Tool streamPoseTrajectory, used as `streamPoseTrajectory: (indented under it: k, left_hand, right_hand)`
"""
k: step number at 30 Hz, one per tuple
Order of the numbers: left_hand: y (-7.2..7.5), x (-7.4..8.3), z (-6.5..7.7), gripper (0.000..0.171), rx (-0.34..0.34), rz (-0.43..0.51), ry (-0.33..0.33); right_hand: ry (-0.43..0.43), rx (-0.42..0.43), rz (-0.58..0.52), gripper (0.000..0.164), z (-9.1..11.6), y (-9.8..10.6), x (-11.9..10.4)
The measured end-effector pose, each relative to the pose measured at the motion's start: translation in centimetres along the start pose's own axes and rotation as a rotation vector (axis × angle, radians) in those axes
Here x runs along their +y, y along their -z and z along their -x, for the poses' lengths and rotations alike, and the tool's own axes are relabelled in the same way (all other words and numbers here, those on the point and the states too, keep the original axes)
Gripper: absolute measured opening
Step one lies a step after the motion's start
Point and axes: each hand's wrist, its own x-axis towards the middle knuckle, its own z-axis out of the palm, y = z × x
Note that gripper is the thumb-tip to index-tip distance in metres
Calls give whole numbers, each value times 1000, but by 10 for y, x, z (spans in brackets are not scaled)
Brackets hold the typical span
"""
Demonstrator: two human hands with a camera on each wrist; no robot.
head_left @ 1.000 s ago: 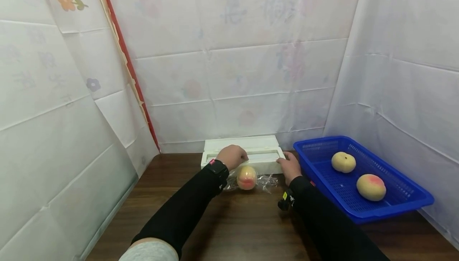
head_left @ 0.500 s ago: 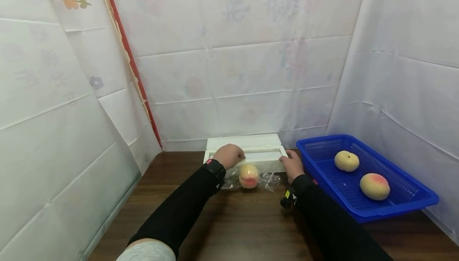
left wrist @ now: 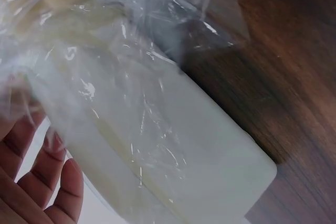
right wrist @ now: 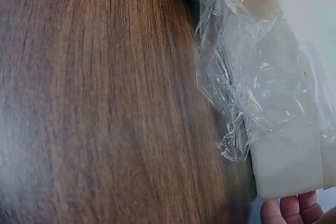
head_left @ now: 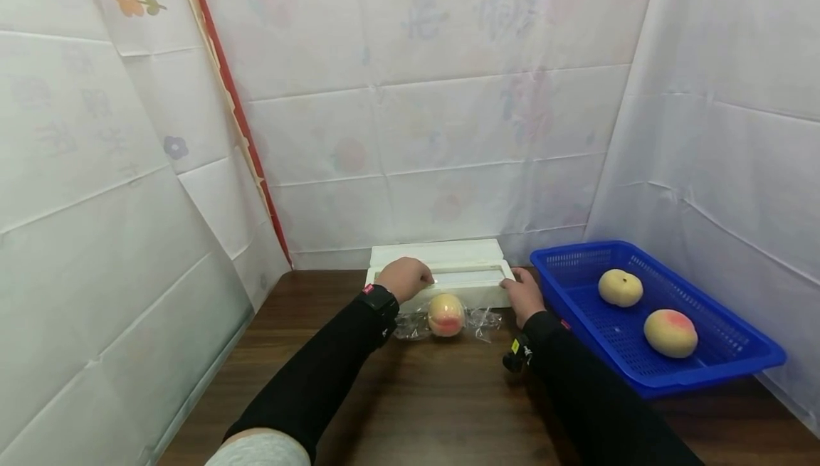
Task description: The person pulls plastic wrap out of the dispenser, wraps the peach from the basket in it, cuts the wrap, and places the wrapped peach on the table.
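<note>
A long white box point(head_left: 480, 295) sits at the back of the table with its lid point(head_left: 442, 250) raised. A peach point(head_left: 446, 315) wrapped in clear cling film point(head_left: 485, 321) lies against the box's front. My left hand point(head_left: 403, 279) is over the box's left part, its thumb and fingers pinching the film, which stretches up over the front in the left wrist view. My right hand point(head_left: 527, 297) grips the right end of the box, with fingertips point(right wrist: 290, 207) under that end in the right wrist view.
On the right stands a blue plastic basket point(head_left: 618, 363) with a pale peach point(head_left: 620, 288) and a pink-tinged peach point(head_left: 670, 333) in it. White sheeting point(head_left: 442, 117) rises behind the dark wooden table point(head_left: 435, 402) and on both sides.
My left hand has shifted slightly to the left along the box. The right hand keeps its grip on the box's end. The whole view has moved a little.
</note>
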Motion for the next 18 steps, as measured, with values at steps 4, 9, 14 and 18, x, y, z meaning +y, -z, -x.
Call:
streamPoseTrajectory:
  k: [4, 9, 14, 18]
  left_hand:
    - [-1, -5, 2, 12, 7, -2, 0]
    - [-1, -11, 6, 12, 9, -23, 12]
    - [2, -14, 10, 13, 6, -14, 19]
    - [3, -16, 15, 14, 8, -16, 18]
  right_hand:
    - [2, -1, -2, 61, -4, -1, 2]
    - [1, 2, 0, 60, -3, -1, 1]
    - [23, 12, 2, 60, 1, -1, -1]
    - [35, 12, 9, 61, 3, 0, 0]
